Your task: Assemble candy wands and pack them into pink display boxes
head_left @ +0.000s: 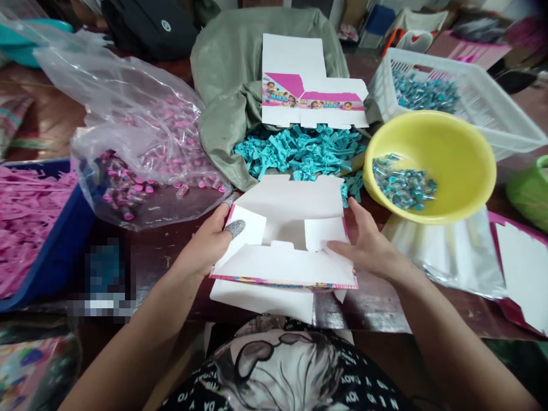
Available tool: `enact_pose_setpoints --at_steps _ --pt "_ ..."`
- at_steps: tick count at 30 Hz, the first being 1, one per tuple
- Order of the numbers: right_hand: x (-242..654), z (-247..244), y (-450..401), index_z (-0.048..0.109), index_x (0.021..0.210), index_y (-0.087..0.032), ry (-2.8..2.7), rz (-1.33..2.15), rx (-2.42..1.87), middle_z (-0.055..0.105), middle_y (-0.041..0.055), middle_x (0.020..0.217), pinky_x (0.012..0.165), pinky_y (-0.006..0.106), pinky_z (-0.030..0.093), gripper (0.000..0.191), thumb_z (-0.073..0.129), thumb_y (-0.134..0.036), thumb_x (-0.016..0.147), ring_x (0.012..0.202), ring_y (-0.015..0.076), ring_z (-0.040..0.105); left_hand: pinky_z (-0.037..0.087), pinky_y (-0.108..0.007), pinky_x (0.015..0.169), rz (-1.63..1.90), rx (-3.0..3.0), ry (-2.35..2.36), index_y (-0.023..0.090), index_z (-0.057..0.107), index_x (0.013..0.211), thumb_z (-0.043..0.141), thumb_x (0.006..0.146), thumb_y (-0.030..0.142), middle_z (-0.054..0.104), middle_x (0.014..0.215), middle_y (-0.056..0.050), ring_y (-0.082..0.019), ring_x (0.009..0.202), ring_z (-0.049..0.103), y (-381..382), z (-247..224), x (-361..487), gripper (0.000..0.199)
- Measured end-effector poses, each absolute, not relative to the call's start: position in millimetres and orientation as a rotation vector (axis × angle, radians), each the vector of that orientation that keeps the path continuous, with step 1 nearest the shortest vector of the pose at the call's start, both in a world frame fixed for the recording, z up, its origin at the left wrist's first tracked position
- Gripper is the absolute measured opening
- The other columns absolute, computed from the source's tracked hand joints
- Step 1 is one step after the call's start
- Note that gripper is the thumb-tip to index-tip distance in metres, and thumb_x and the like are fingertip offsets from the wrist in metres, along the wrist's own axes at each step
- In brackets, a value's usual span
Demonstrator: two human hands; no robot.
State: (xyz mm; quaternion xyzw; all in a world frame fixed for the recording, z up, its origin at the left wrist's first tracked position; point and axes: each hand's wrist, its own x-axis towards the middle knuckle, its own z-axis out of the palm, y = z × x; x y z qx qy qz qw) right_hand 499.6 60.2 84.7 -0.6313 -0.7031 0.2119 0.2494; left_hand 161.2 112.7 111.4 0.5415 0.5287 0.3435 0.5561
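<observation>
A partly folded cardboard box (pixel 274 265), white inside with a pink printed edge, stands in front of me with its flaps spread. My left hand (pixel 212 237) grips its left side, grey covers on two fingertips, the thumb over the side flap. At the right side, my right hand (pixel 363 240) holds the box with its thumb on the inner flap and its index finger along the outer edge. Just beyond lie turquoise plastic pieces (pixel 299 151) in a grey-green cloth sack (pixel 231 57). A flat printed carton (pixel 293 57) rests over them.
On the left are a plastic bag (pixel 171 137) of pink-capped pieces and a blue bin (pixel 81 222) of pink parts. Rightward are a yellow bowl (pixel 454 154), a white basket (pixel 492 103), clear bags (pixel 462 251) and a carton sheet (pixel 524 268).
</observation>
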Motion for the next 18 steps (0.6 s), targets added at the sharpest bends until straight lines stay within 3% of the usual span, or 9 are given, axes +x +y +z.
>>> enact_pose_setpoints --at_steps 3,5,7,9,11,15,17,18 --pt "494 96 59 0.017 0.160 -0.025 -1.960 0.569 -1.645 0.027 0.0159 0.164 0.119 0.063 0.028 0.101 0.073 -0.050 0.080 0.151 0.0391 0.026 0.056 -0.036 0.083 0.827 1.219 1.271 0.020 0.058 0.131 0.064 0.081 0.024 0.071 0.112 -0.005 -0.027 0.101 0.066 111 110 163 0.051" --pt "493 113 60 0.040 0.150 -0.030 -1.979 0.663 -1.438 0.034 0.0096 0.162 0.119 0.057 0.034 0.070 0.066 -0.048 0.088 0.149 0.0335 0.032 0.056 -0.033 0.076 0.848 1.174 1.289 0.019 0.060 0.127 0.064 0.080 0.024 0.072 0.108 -0.005 -0.025 0.095 0.067 111 109 163 0.048" --pt "489 128 66 0.065 0.120 -0.030 -1.982 0.733 -1.274 0.053 0.0067 0.148 0.114 0.051 0.041 0.030 0.052 -0.047 0.098 0.144 0.0297 0.041 0.056 -0.031 0.072 0.869 1.124 1.261 0.018 0.061 0.126 0.065 0.078 0.023 0.072 0.106 -0.005 -0.023 0.086 0.068 112 108 166 0.048" --pt "479 135 74 0.068 0.088 -0.025 -2.049 0.718 -1.252 0.066 0.0077 0.130 0.106 0.047 0.047 0.035 0.046 -0.049 0.100 0.137 0.0292 0.050 0.057 -0.032 0.072 0.879 1.087 1.204 0.018 0.061 0.127 0.066 0.078 0.022 0.073 0.106 -0.006 -0.023 0.084 0.069 114 109 170 0.050" --pt "465 134 80 0.062 0.075 -0.023 -2.201 0.576 -1.363 0.068 0.0085 0.122 0.097 0.046 0.050 0.039 0.054 -0.055 0.096 0.123 0.0297 0.060 0.057 -0.035 0.077 0.933 1.075 1.200 0.019 0.062 0.126 0.067 0.080 0.026 0.073 0.108 -0.007 -0.024 0.090 0.070 112 111 172 0.047" --pt "440 119 79 0.063 0.085 -0.020 -2.464 0.108 -1.646 0.067 0.0099 0.119 0.082 0.043 0.049 0.030 0.062 -0.049 0.093 0.101 0.0274 0.064 0.053 -0.031 0.093 1.486 1.117 1.529 0.021 0.067 0.113 0.070 0.084 0.030 0.068 0.119 -0.004 -0.021 0.106 0.064 70 108 157 0.030" --pt "434 114 75 0.065 0.093 -0.019 -2.479 -0.035 -1.703 0.066 0.0110 0.117 0.078 0.041 0.047 0.026 0.060 -0.045 0.095 0.100 0.0280 0.062 0.053 -0.025 0.085 1.695 1.063 1.656 0.024 0.067 0.105 0.073 0.083 0.029 0.068 0.107 -0.001 -0.016 0.092 0.063 30 96 143 0.023" --pt "432 113 73 0.066 0.095 -0.019 -2.480 -0.076 -1.712 0.066 0.0116 0.118 0.078 0.041 0.047 0.026 0.059 -0.044 0.096 0.100 0.0283 0.061 0.052 -0.022 0.071 1.622 1.010 1.609 0.024 0.067 0.094 0.075 0.082 0.029 0.067 0.088 0.002 -0.013 0.074 0.059 9 88 137 0.016"
